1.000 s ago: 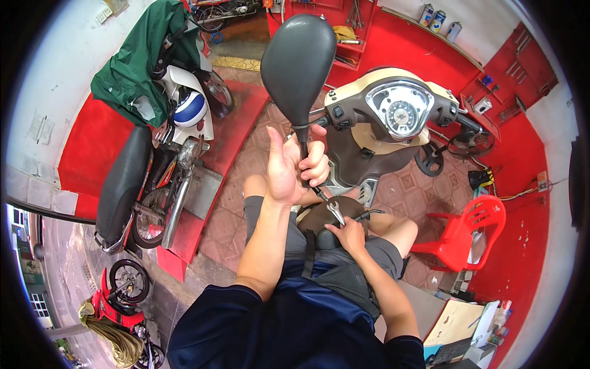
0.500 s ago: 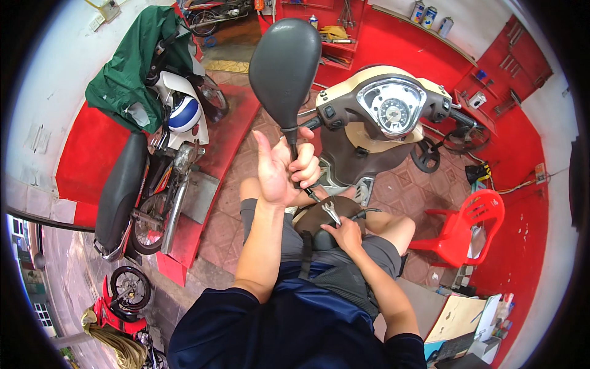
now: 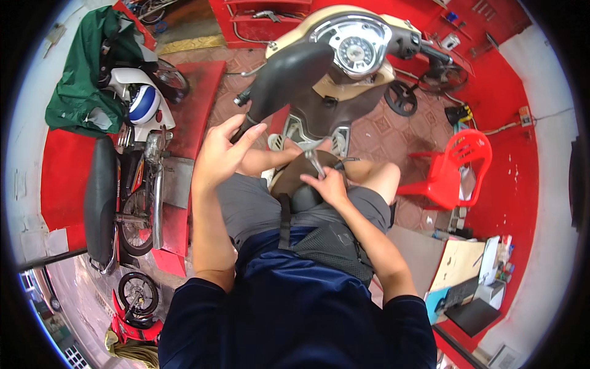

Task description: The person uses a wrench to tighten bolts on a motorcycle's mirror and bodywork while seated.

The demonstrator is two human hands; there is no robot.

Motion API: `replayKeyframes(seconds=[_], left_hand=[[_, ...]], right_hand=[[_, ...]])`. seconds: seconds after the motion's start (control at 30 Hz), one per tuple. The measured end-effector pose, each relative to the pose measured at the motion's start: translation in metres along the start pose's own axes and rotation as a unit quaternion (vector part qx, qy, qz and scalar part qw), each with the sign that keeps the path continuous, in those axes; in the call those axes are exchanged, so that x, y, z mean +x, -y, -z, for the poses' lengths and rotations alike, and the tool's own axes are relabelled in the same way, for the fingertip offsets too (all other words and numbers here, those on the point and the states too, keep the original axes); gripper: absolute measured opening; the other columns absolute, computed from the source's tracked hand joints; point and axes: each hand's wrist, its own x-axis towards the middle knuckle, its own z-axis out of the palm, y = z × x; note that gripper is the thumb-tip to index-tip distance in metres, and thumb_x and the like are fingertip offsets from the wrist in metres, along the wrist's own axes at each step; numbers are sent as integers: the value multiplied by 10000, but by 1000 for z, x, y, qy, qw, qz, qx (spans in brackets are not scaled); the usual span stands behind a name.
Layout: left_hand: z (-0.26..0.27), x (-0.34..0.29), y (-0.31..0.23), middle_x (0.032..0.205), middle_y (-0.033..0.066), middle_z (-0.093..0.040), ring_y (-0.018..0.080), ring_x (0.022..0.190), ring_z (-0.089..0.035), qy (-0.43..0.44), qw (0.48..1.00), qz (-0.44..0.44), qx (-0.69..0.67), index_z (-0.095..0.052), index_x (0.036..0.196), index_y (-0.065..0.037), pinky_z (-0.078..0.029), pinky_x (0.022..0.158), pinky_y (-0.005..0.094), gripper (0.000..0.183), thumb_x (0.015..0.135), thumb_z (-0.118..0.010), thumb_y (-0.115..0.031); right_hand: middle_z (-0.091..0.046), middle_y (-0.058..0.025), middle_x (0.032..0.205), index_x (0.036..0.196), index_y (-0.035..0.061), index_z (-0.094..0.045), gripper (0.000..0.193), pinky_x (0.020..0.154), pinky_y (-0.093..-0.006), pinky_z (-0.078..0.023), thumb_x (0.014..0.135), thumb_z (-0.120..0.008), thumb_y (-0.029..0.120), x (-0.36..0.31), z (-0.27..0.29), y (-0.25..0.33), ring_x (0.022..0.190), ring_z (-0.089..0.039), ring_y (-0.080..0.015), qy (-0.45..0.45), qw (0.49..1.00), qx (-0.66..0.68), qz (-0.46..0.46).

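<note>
1. Your left hand closes its grip on the stem of the mirror, an oval matte-black shell raised before the cream scooter.
2. Your right hand grips a slim metal wrench at your lap.
3. A red plastic chair stands to your right.
</note>
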Motion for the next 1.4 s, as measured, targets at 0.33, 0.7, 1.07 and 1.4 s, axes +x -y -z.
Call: replayKeyframes(seconds=[0.33,0.7,1.07,1.4], left_hand=[[-79,40,81,764,72,-594,150,661,-584,266,936,229,11,-615,1134,-14,-495,563,326,540,949,-546,-516],[-200,48,188,554,22,-483,128,436,-471,381,892,241,-30,-576,807,-15,-425,403,292,622,980,-415,-590],[-207,10,204,756,87,-610,196,501,-552,354,900,255,-22,-589,1036,18,-474,525,348,706,959,-367,-647],[-194,6,169,1089,261,-658,323,856,-677,371,899,217,82,-558,1270,72,-519,805,409,899,876,-427,-725]], right_hand=[[-311,110,540,710,164,-454,373,384,-223,-168,927,-655,393,1,58,-16,412,-271,-17,-62,842,507,-171],[-268,96,540,675,200,-366,446,377,-224,-150,933,-623,456,5,52,-29,404,-232,-29,-36,839,507,-196],[-317,79,525,724,158,-404,400,363,-227,-168,976,-567,423,13,35,-37,379,-257,-36,11,882,420,-213],[-479,1,562,877,50,-571,443,351,-224,-193,967,-550,483,15,31,-17,366,-302,-50,59,894,392,-210]])
